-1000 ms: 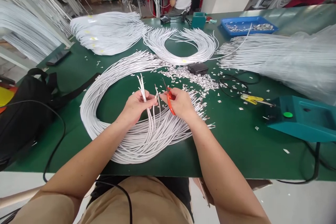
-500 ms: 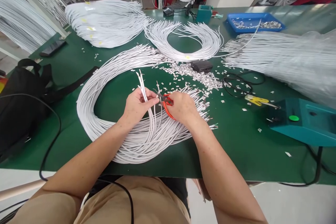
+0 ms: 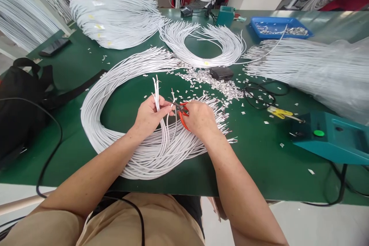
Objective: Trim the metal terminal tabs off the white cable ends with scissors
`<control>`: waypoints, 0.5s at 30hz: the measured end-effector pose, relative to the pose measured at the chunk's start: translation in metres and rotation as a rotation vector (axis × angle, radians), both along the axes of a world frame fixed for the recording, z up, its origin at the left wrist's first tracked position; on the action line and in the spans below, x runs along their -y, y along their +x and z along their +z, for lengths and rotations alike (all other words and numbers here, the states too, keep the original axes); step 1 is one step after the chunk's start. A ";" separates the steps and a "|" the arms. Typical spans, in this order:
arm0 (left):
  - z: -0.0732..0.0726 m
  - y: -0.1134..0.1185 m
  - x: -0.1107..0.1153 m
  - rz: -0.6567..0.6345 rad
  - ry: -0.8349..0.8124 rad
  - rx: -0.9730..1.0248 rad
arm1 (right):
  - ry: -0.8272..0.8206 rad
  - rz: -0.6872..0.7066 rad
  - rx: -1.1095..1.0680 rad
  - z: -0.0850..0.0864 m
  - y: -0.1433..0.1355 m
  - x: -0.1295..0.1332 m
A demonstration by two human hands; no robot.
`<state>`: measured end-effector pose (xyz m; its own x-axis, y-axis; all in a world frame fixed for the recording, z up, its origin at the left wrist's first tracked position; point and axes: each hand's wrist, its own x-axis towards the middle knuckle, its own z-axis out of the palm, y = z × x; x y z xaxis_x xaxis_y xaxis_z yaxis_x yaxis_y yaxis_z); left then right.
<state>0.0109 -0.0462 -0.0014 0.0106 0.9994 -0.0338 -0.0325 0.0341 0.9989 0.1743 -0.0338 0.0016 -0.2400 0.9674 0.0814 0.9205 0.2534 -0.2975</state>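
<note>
My left hand is closed around a few white cables, their ends pointing up past the fingers. One cable end stands apart from these, between thumb and fingertips, beside the blades of orange-handled scissors. My right hand is closed on the scissors' handles, blades pointing left at that cable end. Whether the blades touch the cable I cannot tell. Below both hands lies a big looped bundle of white cables, its near ends stripped to coloured wires under my right hand.
Small silvery scraps litter the green table around a black block. More cable bundles lie behind, with a blue tray at the back right. A teal machine and yellow-handled tool stand right; a black bag lies left.
The view has shifted slightly. Both hands keep their grip on the cables and the scissors, with only small movements of the fingers and the single cable end.
</note>
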 end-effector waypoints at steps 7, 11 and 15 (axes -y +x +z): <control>-0.001 -0.002 -0.003 -0.159 -0.077 0.156 | -0.170 -0.035 -0.729 0.009 0.013 -0.005; 0.003 -0.002 -0.005 -0.290 -0.159 0.255 | -0.266 0.135 -1.177 0.010 0.011 -0.006; 0.004 -0.003 -0.006 -0.361 -0.192 0.324 | -0.341 0.209 -1.285 0.003 0.007 -0.007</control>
<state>0.0076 -0.0401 0.0028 0.3941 0.9061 -0.1539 -0.2912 0.2819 0.9142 0.1810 -0.0269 0.0050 -0.3208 0.9392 0.1226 -0.1022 0.0944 -0.9903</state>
